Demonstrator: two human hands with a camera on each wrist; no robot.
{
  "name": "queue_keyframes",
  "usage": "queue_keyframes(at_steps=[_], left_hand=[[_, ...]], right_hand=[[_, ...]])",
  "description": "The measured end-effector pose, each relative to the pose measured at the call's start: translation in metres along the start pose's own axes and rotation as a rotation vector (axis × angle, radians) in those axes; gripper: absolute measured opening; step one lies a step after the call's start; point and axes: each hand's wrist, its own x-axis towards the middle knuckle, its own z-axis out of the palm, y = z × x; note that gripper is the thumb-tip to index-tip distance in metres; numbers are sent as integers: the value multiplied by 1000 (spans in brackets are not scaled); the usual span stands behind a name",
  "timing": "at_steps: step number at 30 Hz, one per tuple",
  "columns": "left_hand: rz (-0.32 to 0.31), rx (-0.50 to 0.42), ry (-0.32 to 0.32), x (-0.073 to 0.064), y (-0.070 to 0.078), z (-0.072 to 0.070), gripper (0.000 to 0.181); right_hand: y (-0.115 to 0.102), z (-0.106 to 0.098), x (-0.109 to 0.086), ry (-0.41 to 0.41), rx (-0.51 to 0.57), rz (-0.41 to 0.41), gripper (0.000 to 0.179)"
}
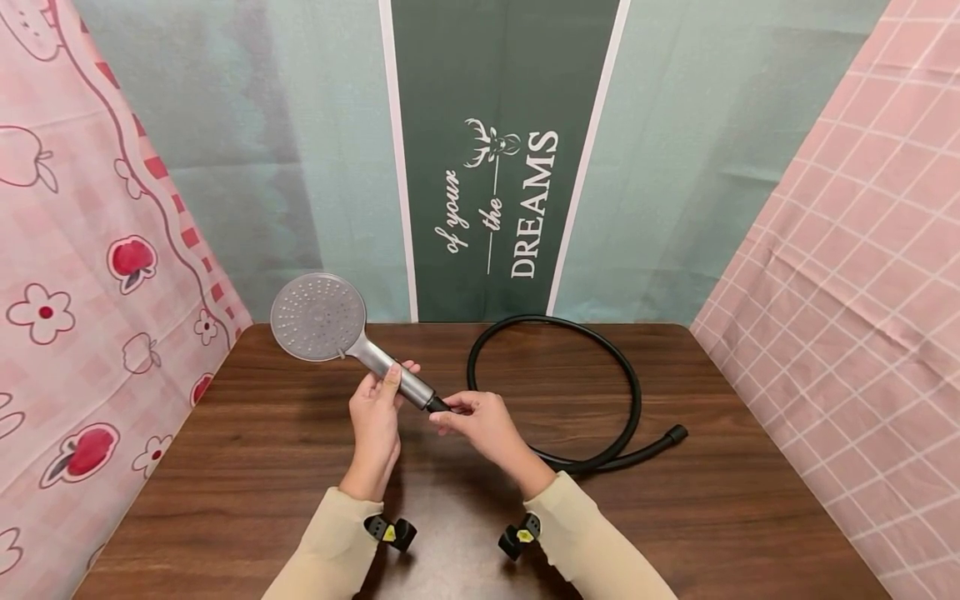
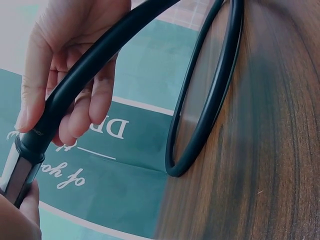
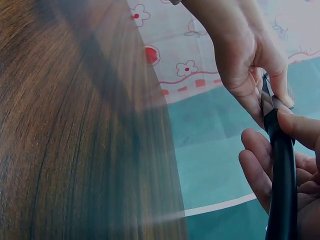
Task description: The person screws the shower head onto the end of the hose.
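Note:
A silver shower head with a round nozzle face is held up over the table, tilted with its face at upper left. My left hand grips its handle, thumb on top. Against the handle's lower end sits the connector of a black shower hose. My right hand pinches that connector between thumb and fingers. In the left wrist view the connector meets the handle end; whether it is threaded on I cannot tell. The right wrist view shows the left hand around the handle, just beyond the right hand.
The hose loops across the right half of the wooden table, its free end fitting lying at the right. Printed cloth hangs behind the table and on both sides. Each wrist wears a small black camera.

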Motion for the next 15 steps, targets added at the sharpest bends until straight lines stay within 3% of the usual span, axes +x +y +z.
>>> queue_keyframes(at_steps=[2, 8, 15], left_hand=[[1, -1, -1, 0, 0, 0, 29], [-1, 2, -11, 0, 2, -1, 29], [-2, -4, -9, 0, 2, -2, 30]], right_hand=[[-2, 0, -1, 12, -36, -3, 28], [-3, 5, -5, 118, -279, -98, 30], [-2, 12, -7, 204, -254, -131, 28]])
